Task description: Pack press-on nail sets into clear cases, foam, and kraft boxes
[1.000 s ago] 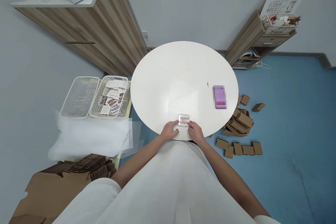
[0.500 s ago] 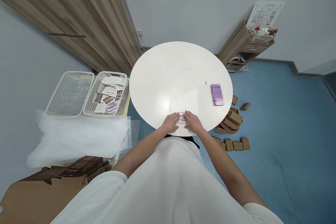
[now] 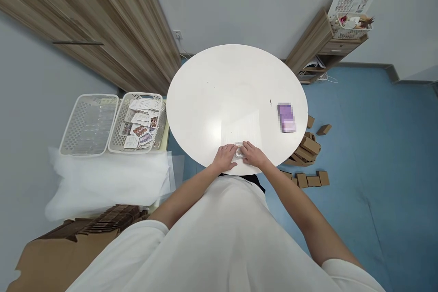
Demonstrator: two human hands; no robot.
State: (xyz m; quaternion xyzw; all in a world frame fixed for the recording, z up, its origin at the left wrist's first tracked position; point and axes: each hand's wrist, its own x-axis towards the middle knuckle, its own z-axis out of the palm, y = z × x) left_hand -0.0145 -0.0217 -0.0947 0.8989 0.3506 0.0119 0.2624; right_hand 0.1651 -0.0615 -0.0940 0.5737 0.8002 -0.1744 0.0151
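A small clear plastic case (image 3: 240, 150) with something small and brownish inside lies near the table's front edge. My left hand (image 3: 225, 157) grips it from the left side, fingertips on its rim. From the right, my right hand (image 3: 253, 153) holds the other side, fingers partly over the top. What the case holds is too small to make out, and the fingers cover part of it. Just beyond the hands, a thin translucent white sheet (image 3: 241, 127) lies flat on the white oval table (image 3: 205, 66).
A blurred purple item (image 3: 286, 117) rests at the table's right. Left of the table stand a basket of printed cards (image 3: 114, 139), a basket of clear plastic cases (image 3: 70, 132) and white foam sheets (image 3: 109, 178). Brown cardboard boxes (image 3: 310, 145) lie on the floor at right.
The camera view has shifted slightly. Both hands stay at the clear case, which sits in about the same place on the table.
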